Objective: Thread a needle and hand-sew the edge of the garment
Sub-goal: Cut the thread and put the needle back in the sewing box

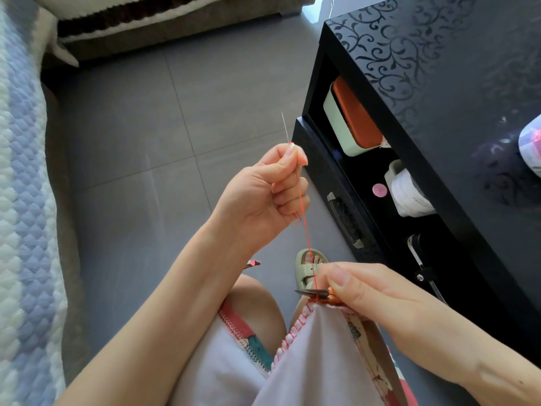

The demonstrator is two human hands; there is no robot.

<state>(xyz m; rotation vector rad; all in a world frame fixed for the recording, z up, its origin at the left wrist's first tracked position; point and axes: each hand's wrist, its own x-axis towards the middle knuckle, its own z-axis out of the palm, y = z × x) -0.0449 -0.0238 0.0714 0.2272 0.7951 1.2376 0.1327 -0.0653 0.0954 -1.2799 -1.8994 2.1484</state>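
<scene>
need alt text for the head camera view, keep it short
A left hand pinches a needle, holding red thread taut above the stitched edge of a pale garment. The right hand holds small scissors at the thread just above the fabric.

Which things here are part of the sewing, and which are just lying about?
Sewing: needle, red thread, garment, orange-handled scissors.
Lying about: orange-lidded box, black cabinet, quilted cover.
</scene>
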